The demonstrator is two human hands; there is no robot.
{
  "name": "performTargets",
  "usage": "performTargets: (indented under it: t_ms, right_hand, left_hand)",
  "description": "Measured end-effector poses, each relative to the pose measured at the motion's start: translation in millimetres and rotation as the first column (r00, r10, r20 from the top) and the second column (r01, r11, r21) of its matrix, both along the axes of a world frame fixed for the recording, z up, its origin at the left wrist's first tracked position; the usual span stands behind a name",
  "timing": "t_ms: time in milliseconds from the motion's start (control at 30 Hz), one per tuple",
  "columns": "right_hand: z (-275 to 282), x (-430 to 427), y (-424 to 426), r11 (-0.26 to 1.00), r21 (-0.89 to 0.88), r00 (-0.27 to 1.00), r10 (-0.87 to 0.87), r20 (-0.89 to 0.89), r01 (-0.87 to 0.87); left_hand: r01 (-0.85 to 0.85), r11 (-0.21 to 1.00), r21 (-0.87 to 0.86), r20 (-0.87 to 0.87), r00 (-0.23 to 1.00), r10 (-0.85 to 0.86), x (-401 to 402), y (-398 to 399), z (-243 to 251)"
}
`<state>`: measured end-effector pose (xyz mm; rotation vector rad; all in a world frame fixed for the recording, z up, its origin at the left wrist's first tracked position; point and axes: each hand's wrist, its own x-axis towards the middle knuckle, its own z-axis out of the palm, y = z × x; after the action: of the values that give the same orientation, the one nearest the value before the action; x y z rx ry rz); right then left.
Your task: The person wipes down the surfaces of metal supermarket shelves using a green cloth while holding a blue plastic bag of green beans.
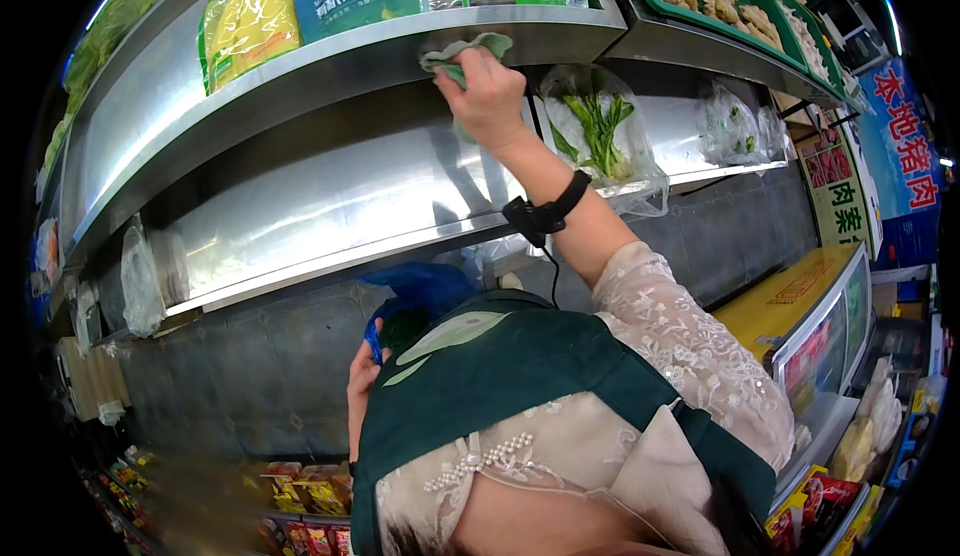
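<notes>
My right hand (487, 98) grips a crumpled grey-green cloth (491, 46) against the front edge of the upper stainless-steel shelf (360, 53). Below that wrist stretches the lower steel shelf (322, 196), which has a shiny, bare surface. A black band with a cable is strapped around my right wrist. My left hand (364, 365), partly covered by my dark green apron (510, 361), holds a blue plastic bag (427, 290) low in front of me. Something dark green shows inside the bag's opening; what it is I cannot tell.
Yellow and blue food packets (255, 23) line the upper shelf. Leafy greens in a clear bag (600, 121) lie on the lower shelf at right. Ginger (720, 1) fills a green crate at upper right. A yellow-topped freezer (795, 293) stands at right on the grey tiled floor (240, 376).
</notes>
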<state>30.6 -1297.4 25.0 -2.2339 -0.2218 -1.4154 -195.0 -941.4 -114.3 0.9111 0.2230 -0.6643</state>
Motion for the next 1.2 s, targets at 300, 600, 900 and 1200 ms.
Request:
performTargets:
  t_ms: [300, 600, 900, 1200]
  right_hand:
    - [-3.8, -11.3, 16.0, 0.994, -0.107, 0.989, -0.008, 0.146, 0.024]
    - [26.1, 46.1, 88.3, 0.714, -0.687, 0.941, 0.308, 0.139, -0.133]
    - [-38.0, -27.4, -152.8, 0.761, -0.484, 0.885, -0.460, 0.069, 0.433]
    - [-108.8, -178.9, -231.3, 0.813, 0.037, 0.707, -0.480, -0.519, 0.580]
  left_hand:
    - [-0.088, 0.996, -0.032, 0.001, 0.996, 0.088, -7.1, 18.6, 7.7]
    - [-0.042, 0.990, -0.134, 0.072, 0.996, 0.052, 7.2, 32.8, 14.0]
    - [-0.005, 1.000, 0.000, 0.039, 0.999, 0.005, 6.9, 37.2, 12.4]
    - [0.206, 0.978, 0.019, -0.005, 0.979, -0.206, 30.5, 17.4, -16.3]
